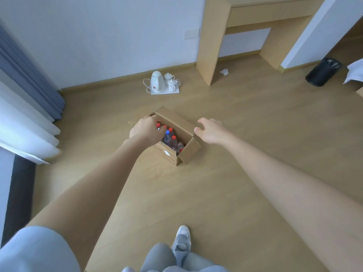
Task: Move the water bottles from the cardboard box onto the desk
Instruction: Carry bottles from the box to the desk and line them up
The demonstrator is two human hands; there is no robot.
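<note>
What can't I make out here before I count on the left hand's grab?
- Head view: left hand covers the far red-capped clear bottles in the brown cardboard box; grip and bottle count unclear.
- Light wooden desk: its top is cut off by the upper edge.
- Printing on the box front: too small to read.
- Right hand hovers open by the box flap.

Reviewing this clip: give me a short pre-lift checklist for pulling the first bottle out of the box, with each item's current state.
1. cardboard box flaps open: ok.
2. water bottles upright, caps showing: ok.
3. left hand over the caps at the box's far end: ok.
4. Left hand closed on a bottle: cannot tell.
5. right hand open, holding nothing, beside the box: ok.
6. desk top has room: cannot tell, surface out of view.
</note>
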